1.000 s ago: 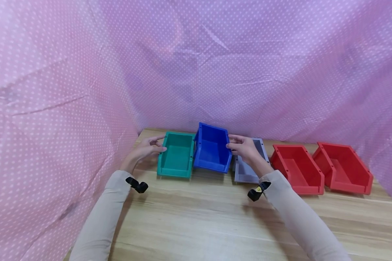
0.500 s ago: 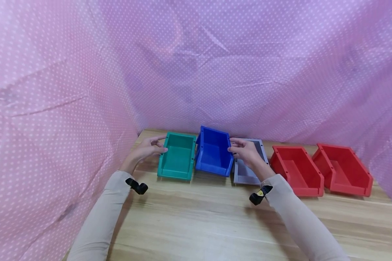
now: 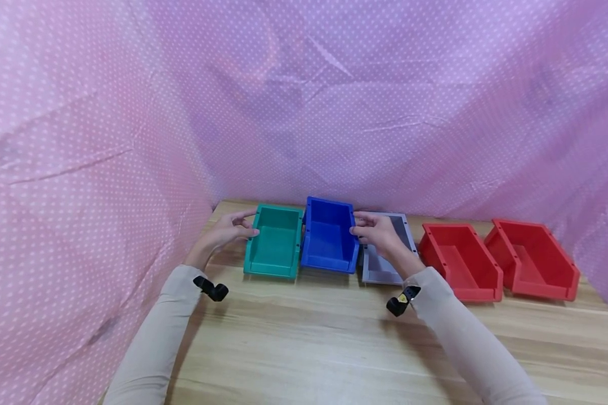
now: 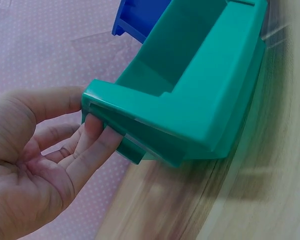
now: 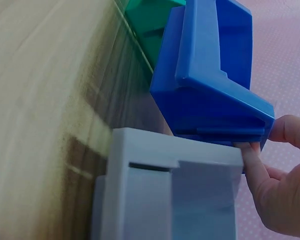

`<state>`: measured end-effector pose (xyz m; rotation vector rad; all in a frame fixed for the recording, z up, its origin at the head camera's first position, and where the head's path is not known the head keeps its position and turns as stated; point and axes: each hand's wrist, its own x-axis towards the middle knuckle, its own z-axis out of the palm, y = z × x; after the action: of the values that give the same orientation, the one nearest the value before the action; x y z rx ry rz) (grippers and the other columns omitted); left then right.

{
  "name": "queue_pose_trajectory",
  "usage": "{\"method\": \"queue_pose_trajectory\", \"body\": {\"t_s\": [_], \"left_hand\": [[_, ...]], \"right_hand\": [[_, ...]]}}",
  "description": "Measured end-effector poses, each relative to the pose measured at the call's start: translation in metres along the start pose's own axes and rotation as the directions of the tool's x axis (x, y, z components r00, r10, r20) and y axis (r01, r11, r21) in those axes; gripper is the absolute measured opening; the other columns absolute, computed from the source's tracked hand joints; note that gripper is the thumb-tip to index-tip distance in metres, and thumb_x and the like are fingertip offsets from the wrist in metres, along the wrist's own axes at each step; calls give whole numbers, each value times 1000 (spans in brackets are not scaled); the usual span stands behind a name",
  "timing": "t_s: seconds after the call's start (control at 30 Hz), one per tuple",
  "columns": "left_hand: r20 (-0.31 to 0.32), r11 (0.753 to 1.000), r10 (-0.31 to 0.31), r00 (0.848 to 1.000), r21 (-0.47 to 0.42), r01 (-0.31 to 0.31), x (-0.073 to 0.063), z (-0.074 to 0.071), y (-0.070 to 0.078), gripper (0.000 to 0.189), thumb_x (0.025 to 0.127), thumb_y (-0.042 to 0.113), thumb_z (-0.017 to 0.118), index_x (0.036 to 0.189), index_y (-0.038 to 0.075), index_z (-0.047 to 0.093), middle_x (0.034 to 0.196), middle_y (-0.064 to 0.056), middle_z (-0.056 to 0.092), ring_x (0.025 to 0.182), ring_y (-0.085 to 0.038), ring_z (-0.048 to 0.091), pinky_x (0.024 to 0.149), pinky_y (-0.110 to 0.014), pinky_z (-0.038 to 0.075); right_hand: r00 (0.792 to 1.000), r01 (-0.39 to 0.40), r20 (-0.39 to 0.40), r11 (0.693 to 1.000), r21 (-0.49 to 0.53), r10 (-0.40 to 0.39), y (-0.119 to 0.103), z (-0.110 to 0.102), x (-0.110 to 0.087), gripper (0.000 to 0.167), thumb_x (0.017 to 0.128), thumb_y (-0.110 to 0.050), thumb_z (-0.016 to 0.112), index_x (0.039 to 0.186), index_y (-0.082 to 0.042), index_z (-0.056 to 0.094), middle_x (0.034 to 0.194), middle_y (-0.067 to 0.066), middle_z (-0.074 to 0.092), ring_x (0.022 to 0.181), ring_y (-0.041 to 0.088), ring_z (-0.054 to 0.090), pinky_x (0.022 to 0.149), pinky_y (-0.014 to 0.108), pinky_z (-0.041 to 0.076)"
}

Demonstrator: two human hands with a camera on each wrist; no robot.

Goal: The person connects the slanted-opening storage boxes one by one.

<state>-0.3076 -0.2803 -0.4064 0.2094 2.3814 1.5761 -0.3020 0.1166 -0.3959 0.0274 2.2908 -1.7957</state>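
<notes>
My left hand grips the left side wall of a green plastic storage bin, thumb over the rim and fingers under its outer lip. With thumb and fingers my right hand pinches the right rim of a blue storage bin. The blue bin stands close beside the green one, its back edge a little higher in the head view. In the right wrist view, the blue bin is right beside a grey bin. My right hand and wrist cover part of the grey bin in the head view.
Two red storage bins stand to the right of the grey bin, in the same row along the back of the wooden table. Pink dotted cloth hangs behind and at both sides. Each wrist wears a small black camera.
The blue bin has come down and slightly toward me in my right hand, and it has turned straighter alongside the green bin. My left hand keeps its hold on the green bin, almost unmoved.
</notes>
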Motion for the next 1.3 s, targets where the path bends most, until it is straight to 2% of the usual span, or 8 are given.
{"method": "queue_pose_trajectory", "body": {"t_s": [0.1, 0.2, 0.4, 0.7, 0.93, 1.07, 1.17, 1.3], "left_hand": [[4, 1000, 1, 1000, -1, -1, 0, 0, 0, 72, 95, 17, 73, 159, 16, 38, 107, -8, 54, 96, -18, 59, 89, -28, 57], [-4, 1000, -11, 1000, 2, 11, 0, 1, 1, 73, 95, 18, 74, 159, 17, 39, 107, -7, 54, 95, -18, 58, 94, -36, 56], [16, 1000, -7, 1000, 6, 7, 1, 3, 3, 73, 95, 18, 73, 159, 17, 37, 108, -9, 54, 97, -21, 59, 103, -48, 52], [27, 1000, -11, 1000, -3, 11, 2, 0, -7, 73, 96, 17, 72, 160, 15, 35, 108, -7, 53, 98, -17, 59, 95, -32, 56], [11, 999, -30, 999, -19, 31, 5, -1, -13, 73, 96, 21, 72, 159, 17, 37, 115, -9, 55, 98, -16, 64, 90, -31, 58], [16, 999, -31, 999, -25, 31, 5, -2, -15, 73, 96, 22, 72, 160, 19, 36, 115, -9, 57, 98, -15, 64, 89, -31, 58], [14, 999, -29, 999, -24, 30, 5, -3, -17, 73, 96, 22, 72, 160, 20, 36, 113, -7, 57, 98, -15, 63, 91, -32, 57], [26, 1000, -9, 1000, -9, 9, 3, -3, -19, 73, 97, 21, 71, 161, 18, 34, 111, -5, 58, 99, -13, 60, 93, -32, 55]], "right_hand": [[1000, 27, 3, 999, -38, -27, -5, 1, -2, 58, 95, -6, 69, 150, -4, 50, 122, 14, 62, 90, 7, 63, 87, 28, 61], [999, 41, -10, 997, -69, -42, -10, 0, -4, 57, 95, -5, 69, 149, -3, 51, 124, 18, 62, 89, 9, 63, 82, 26, 61], [999, 11, -38, 998, -63, -14, -12, -2, -3, 54, 95, -6, 70, 147, -4, 54, 120, 14, 63, 89, 8, 64, 89, 31, 61], [998, 56, 14, 989, -133, -54, -19, -1, -4, 57, 95, -8, 71, 149, -2, 51, 120, 15, 62, 93, 13, 63, 89, 33, 61], [989, 69, 143, 974, -217, -39, -40, -7, -3, 65, 98, -15, 69, 154, 3, 40, 137, 25, 56, 118, 34, 64, 102, 45, 54], [979, 129, 193, 933, -336, -66, -56, -13, -5, 67, 99, -22, 67, 153, 5, 39, 146, 30, 52, 130, 41, 57, 107, 51, 50], [972, 214, 186, 881, -423, -147, -70, -11, -8, 66, 99, -28, 67, 152, 2, 42, 147, 28, 52, 134, 42, 54, 108, 55, 48], [931, 363, 219, 810, -462, -292, -80, 3, -10, 63, 99, -32, 67, 151, -3, 47, 148, 22, 54, 135, 39, 54, 109, 55, 48]]}}
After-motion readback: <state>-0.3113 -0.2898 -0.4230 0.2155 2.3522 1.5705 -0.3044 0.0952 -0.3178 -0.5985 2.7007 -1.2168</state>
